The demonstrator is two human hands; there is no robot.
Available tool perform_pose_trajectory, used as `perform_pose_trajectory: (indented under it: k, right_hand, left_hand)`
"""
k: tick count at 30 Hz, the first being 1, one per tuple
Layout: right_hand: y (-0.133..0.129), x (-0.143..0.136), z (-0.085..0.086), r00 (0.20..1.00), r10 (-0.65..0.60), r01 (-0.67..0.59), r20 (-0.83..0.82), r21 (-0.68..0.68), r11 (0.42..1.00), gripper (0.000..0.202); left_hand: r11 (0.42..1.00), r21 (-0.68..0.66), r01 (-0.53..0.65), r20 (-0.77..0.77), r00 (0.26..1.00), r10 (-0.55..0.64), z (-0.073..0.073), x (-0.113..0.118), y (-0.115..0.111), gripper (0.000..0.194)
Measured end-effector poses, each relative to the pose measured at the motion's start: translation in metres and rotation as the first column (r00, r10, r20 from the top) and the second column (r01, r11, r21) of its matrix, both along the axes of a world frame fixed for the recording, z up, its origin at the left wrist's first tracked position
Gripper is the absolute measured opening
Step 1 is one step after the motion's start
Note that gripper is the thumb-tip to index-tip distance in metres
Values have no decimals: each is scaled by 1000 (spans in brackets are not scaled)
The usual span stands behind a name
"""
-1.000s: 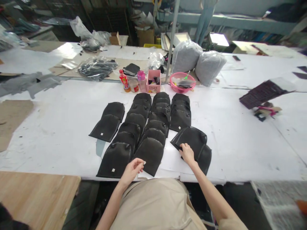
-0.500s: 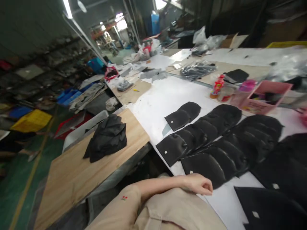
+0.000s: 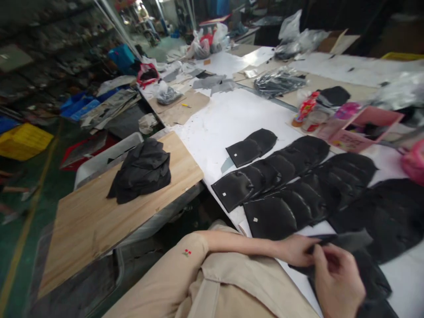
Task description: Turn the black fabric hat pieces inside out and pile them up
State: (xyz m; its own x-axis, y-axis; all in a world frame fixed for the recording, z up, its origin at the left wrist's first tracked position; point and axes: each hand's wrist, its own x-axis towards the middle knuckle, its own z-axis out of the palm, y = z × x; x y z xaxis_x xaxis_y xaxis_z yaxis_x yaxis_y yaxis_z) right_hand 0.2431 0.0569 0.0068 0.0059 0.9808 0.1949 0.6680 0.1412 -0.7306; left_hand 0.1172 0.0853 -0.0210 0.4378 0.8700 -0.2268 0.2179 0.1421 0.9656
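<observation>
My left hand (image 3: 296,250) reaches across the front of my body, its fingers closed on the edge of a black padded piece (image 3: 372,276) near the bottom right. Beside it, my right hand (image 3: 339,278) pinches the same piece, thumb and fingers together. A thin dark flap (image 3: 354,240) rises behind the fingers. Rows of overlapping black padded pieces (image 3: 271,172) with rounded ends lie on the white-covered table (image 3: 232,119). Small white tags show on their near corners.
To the left, a wooden board (image 3: 82,216) carries a crumpled black cloth (image 3: 142,172). A pink box (image 3: 371,128), a red bottle (image 3: 306,107) and a jar stand at the right. Clear plastic bags lie farther back. At far left, a person's legs show.
My right hand has come into view. My left hand has moved right and taken hold of the black piece, whose edge is now lifted. The view has tilted down slightly.
</observation>
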Motion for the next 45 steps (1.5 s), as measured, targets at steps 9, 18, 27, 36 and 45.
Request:
perform_pose_trajectory:
  k: [9, 18, 27, 36, 45]
  right_hand:
    - [30, 4, 2, 923, -294, 319, -249, 67, 945, 44]
    - [46, -41, -33, 677, -205, -234, -707, -471, 851, 36]
    - [35, -76, -14, 517, -267, -480, -813, -534, 696, 29]
    - [29, -78, -16, 445, -159, -591, -882, -422, 688, 51]
    - [48, -79, 15, 628, -23, -526, -778, -446, 724, 36]
  left_hand:
    - [834, -389, -391, 339, 782, 524, 27, -96, -36, 44]
    - [643, -494, -585, 341, 550, 762, 18, -137, -69, 49]
    - [500, -485, -718, 288, 409, 866, -3, -163, -83, 56]
    - [489, -496, -717, 301, 386, 872, -6, -172, -81, 52]
    - [664, -401, -630, 255, 620, 742, -6, -178, -87, 40]
